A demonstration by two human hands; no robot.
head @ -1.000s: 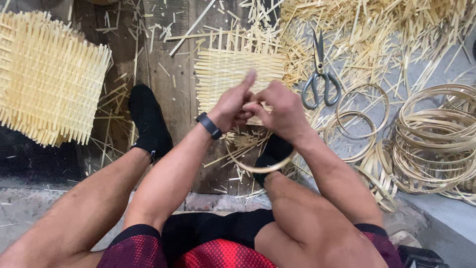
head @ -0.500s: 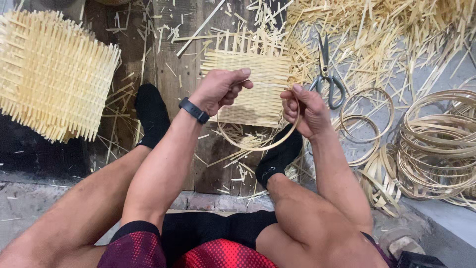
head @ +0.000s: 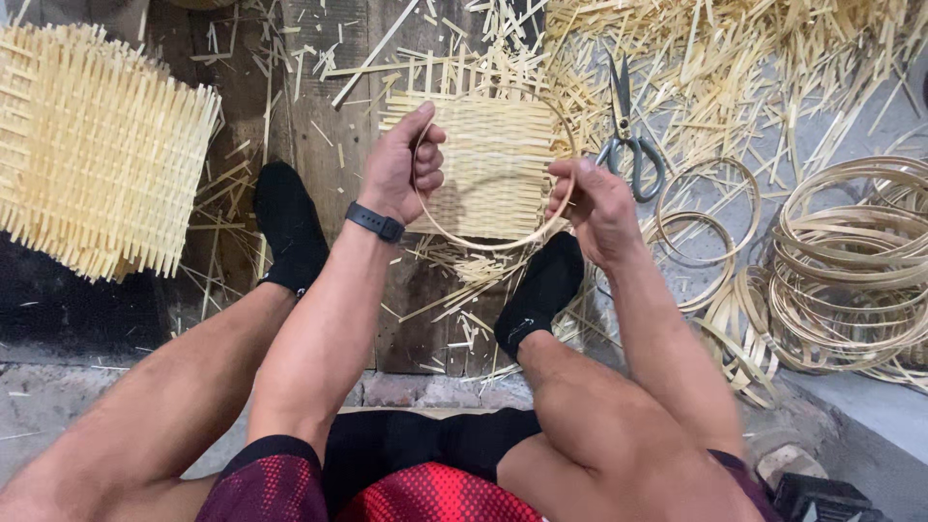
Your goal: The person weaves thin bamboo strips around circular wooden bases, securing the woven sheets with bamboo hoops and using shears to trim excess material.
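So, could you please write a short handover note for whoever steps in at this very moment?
Left hand and right hand each grip one side of a thin bamboo ring, held open above the woven mat on the planks.
Scissors lie to the right of the mat, unused.
Done: mat woven, ring formed.
Left: ring not yet fixed to the mat. Spare rings are piled on the right, a woven stack on the left.

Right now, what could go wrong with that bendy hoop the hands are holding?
The thin bamboo hoop is bent between the left hand and right hand, so it might spring loose or crack. Sharp strip scraps lie around the socked feet, and open scissors rest close by.
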